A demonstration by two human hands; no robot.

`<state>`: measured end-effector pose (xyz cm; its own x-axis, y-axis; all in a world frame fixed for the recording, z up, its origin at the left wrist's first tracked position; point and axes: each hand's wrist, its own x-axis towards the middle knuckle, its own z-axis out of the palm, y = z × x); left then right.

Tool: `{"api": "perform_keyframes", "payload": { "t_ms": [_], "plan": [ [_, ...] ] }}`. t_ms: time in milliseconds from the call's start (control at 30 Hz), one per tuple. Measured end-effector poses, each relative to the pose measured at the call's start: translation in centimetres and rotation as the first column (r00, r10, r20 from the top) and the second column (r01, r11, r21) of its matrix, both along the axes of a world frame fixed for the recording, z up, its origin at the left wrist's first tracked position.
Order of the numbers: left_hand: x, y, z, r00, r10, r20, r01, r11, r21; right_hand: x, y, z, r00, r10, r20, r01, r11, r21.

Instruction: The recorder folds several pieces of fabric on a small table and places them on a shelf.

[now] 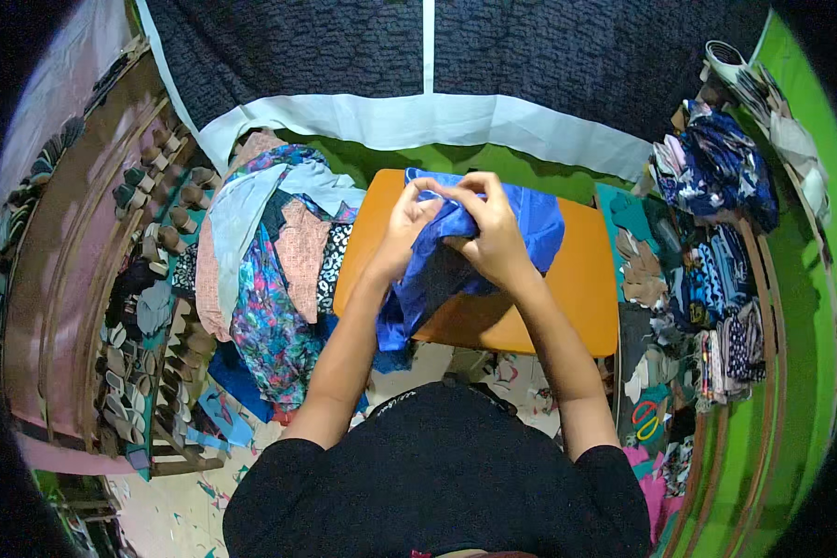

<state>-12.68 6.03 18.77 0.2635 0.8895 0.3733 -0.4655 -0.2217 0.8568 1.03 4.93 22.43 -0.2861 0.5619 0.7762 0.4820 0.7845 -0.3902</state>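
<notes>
Both my hands are raised over an orange table (581, 270), gripping a piece of shiny blue fabric (541, 219). My left hand (409, 223) pinches its upper edge, fingertips close to those of the other hand. My right hand (488, 228) has its thumb and fingers closed on a bunched part of the same fabric. One end of the fabric hangs down past the table's near edge on the left; another part spreads over the tabletop to the right. A dark patch shows in the middle of the hanging cloth, and I cannot tell whether it is shadow.
Left of the table lies a heap of printed and plain cloth (270, 270). Slatted racks with rows of shoe-like pieces (126, 381) stand farther left. On the right are folded fabrics (716, 270) and scissors (646, 420) with red and yellow handles. Scraps litter the floor (172, 511).
</notes>
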Motion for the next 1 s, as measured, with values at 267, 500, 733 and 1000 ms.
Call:
{"api": "perform_keyframes", "payload": {
  "t_ms": [267,500,733,1000],
  "plan": [
    [0.3,1.1,1.8,0.839,0.28,-0.466,-0.227,0.96,0.166,1.3,4.6,-2.3,0.998,-0.002,-0.061,-0.013,0.97,-0.244],
    [0.8,3.6,4.0,0.765,0.443,-0.469,-0.322,0.892,0.317,3.9,7.1,-4.2,1.0,0.004,0.006,-0.003,0.984,-0.176],
    [0.5,6.0,6.6,0.691,0.448,-0.567,-0.264,0.887,0.379,8.8,13.5,-9.2,0.955,0.002,0.297,0.111,0.925,-0.365],
    [-2.9,9.6,10.4,0.788,0.407,-0.463,-0.265,0.902,0.341,10.8,18.2,-4.3,0.925,0.308,0.223,-0.184,0.876,-0.446]
  ]
}}
